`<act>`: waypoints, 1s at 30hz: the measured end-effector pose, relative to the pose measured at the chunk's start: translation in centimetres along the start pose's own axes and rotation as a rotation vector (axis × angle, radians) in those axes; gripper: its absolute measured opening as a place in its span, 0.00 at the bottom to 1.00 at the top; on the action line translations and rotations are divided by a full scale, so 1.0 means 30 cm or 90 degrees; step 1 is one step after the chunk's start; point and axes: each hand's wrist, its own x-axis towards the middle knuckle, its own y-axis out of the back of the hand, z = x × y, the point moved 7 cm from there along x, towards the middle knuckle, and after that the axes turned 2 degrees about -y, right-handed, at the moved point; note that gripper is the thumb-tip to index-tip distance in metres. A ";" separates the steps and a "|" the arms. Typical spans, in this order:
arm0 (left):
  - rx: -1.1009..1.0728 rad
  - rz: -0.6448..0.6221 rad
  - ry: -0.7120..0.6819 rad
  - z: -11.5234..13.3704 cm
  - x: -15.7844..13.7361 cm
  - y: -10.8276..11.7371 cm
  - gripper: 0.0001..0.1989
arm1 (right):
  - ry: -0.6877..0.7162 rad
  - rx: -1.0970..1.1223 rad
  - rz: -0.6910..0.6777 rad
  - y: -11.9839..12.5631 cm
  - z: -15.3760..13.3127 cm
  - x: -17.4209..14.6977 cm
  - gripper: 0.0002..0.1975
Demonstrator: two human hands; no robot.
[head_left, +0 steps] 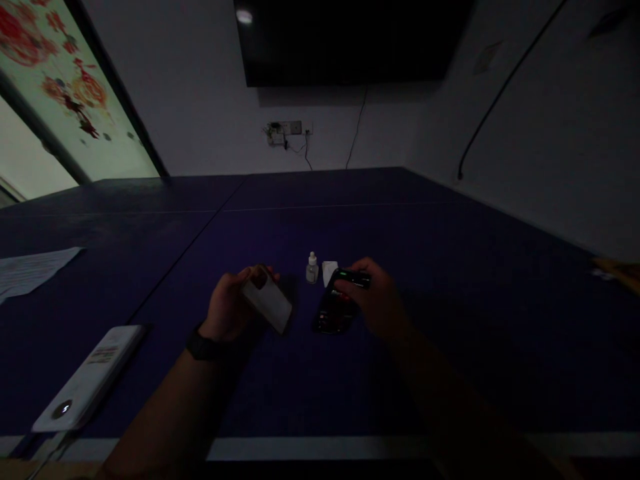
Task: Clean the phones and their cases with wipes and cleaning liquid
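Observation:
My left hand (231, 303), with a dark band at the wrist, grips a pale phone case (270, 305) that has a camera cutout near its upper end. In my right hand (377, 293) is a dark smartphone (340, 307) with its screen lit, my thumb lying over the upper part of the display. Between the two hands, a little farther off, a small clear dropper bottle (312, 270) with a white cap stands upright. Beside it lies a small white piece of paper or cloth (329, 270), partly covered by the phone.
A white power bank (90, 380) with a cable lies at the near left of the blue table (280, 393). Printed sheets (35, 270) rest at the left edge. A yellowish object (620, 272) is at far right. Behind are wall sockets (290, 128) and a screen (350, 40).

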 end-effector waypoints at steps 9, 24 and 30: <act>0.053 -0.024 0.154 -0.090 0.013 0.007 0.21 | -0.212 -0.004 -0.141 -0.090 0.164 0.002 0.23; 0.132 -0.034 0.281 -0.219 0.025 0.029 0.25 | -0.085 -0.374 -0.155 -0.076 0.237 0.080 0.12; 0.113 -0.024 0.283 -0.215 0.021 0.024 0.24 | 0.007 -0.496 -0.118 -0.081 0.236 0.076 0.13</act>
